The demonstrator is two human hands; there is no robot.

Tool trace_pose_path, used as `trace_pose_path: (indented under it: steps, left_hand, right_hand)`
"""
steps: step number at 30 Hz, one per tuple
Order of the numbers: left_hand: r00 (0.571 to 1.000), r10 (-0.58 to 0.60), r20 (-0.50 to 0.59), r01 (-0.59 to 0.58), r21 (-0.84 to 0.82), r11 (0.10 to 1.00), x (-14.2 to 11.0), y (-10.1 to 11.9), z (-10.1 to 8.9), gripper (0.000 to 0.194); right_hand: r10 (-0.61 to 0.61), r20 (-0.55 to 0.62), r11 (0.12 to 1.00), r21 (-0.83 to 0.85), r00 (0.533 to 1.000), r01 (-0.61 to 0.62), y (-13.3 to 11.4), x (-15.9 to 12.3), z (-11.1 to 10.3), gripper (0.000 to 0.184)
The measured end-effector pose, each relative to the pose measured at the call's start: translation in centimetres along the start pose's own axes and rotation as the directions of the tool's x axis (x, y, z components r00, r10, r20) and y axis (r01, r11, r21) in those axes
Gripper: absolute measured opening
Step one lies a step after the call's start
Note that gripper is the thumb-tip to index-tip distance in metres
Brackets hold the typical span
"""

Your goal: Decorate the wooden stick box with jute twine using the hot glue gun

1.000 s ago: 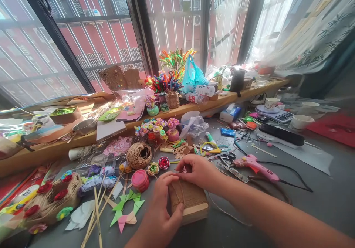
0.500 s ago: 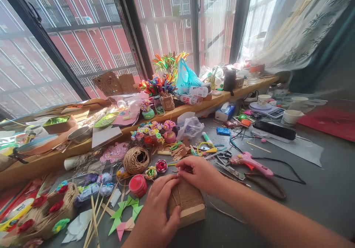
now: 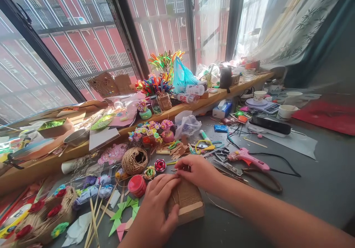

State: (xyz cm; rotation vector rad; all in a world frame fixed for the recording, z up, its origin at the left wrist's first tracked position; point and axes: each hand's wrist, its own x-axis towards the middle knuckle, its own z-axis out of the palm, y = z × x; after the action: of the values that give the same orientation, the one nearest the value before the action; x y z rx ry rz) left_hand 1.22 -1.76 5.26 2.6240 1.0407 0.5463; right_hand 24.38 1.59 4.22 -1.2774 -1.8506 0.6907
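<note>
A small box wrapped in brown twine (image 3: 190, 198), with a pale wood-coloured strip along its near edge, sits on the table in front of me. My left hand (image 3: 161, 205) lies over its left side, fingers across the top and thumb by the near edge, holding it. At the far edge of the box, my right hand (image 3: 196, 172) has thumb and fingers pinched together on the twine; the fingertips partly hide it. A loose strand runs over the top of the box, and another trails on the table to the right.
A ball of twine (image 3: 134, 160), a red-lidded jar (image 3: 137, 186) and paper roses (image 3: 160, 165) stand beyond my left hand. Scissors (image 3: 229, 166) and a pink glue gun (image 3: 249, 158) lie to the right. Wooden sticks (image 3: 95, 218) and a folded-paper ring (image 3: 118, 214) are at the left.
The view has turned slightly right, so the scene shifts left. My left fingers lie flatter over the box than before. My right hand keeps its pinch at the far edge.
</note>
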Motion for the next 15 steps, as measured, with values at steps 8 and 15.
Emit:
trace_pose_path:
  steps: [8, 15]
  left_hand:
    - [1.0, -0.015, 0.004, 0.015, -0.062, 0.998, 0.3, 0.1, -0.2, 0.057]
    - [0.999, -0.014, -0.049, 0.01, -0.087, 0.996, -0.1, -0.1, 0.6, 0.053]
  right_hand:
    - [-0.113, -0.008, 0.993, -0.029, 0.994, 0.112, -1.3, -3.7, -1.1, 0.023]
    - [-0.014, 0.017, 0.998, -0.054, 1.0, 0.015, -2.1, -6.1, -0.9, 0.021]
